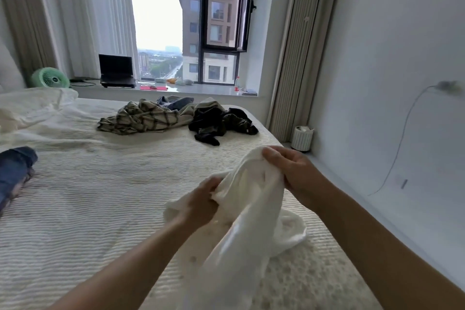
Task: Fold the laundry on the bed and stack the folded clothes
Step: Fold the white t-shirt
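Sorting out the white garment (251,199)
We gripped it with left hand (201,199) and right hand (294,171); better to find its seams before laying it flat on the bed (100,209)

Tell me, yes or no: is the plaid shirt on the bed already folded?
No, the plaid shirt lies crumpled in a loose heap on the bed, beside the dark clothes.

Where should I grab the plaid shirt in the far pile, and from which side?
Judging by its pose, take the plaid shirt at its near-left edge, coming from the left. That end lies spread on the bed, while its right end runs against the dark clothes.
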